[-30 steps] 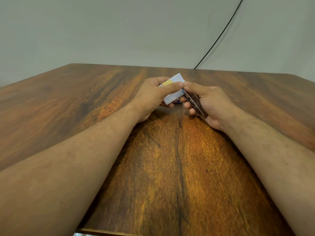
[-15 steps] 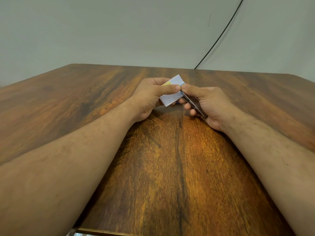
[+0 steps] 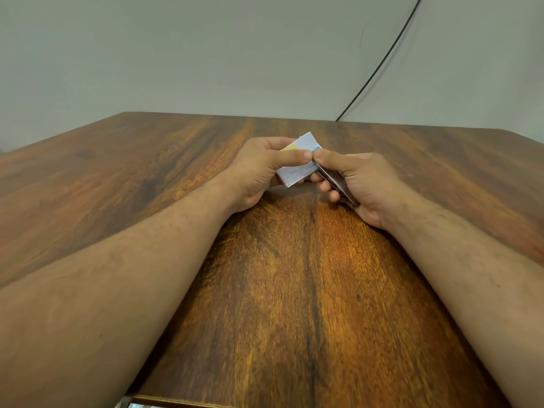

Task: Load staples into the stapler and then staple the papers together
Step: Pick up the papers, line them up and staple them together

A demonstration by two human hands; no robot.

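- A pale grey-green wall (image 3: 206, 54) fills the upper part of the view, behind the far edge of the tabletop.
- The tabletop (image 3: 294, 290) is dark, streaky brown wood and spreads from the near edge out to the far corners.
- Both your bare forearms reach in from the near corners and meet above the middle of the tabletop, closer to its far edge.
- Your left hand (image 3: 259, 169) has its grip clamped on a small stack of papers (image 3: 295, 172): the thumb lies flat across the top and the fingers curl round from behind.
- Your right hand (image 3: 362, 181) has its grip clamped on a dark, slim stapler (image 3: 335, 182), thumb pressing on top, fingers curled beneath.
- The papers are white with a yellow patch and a touch of blue near the top. They are held tilted just above the tabletop, between your two hands.
- The stapler's nose meets the right edge of the papers, right where your two thumb tips touch. Whether the papers sit inside it cannot be made out.
- A thin black cable (image 3: 382, 57) runs down the wall to the far edge of the tabletop, toward the right corner.
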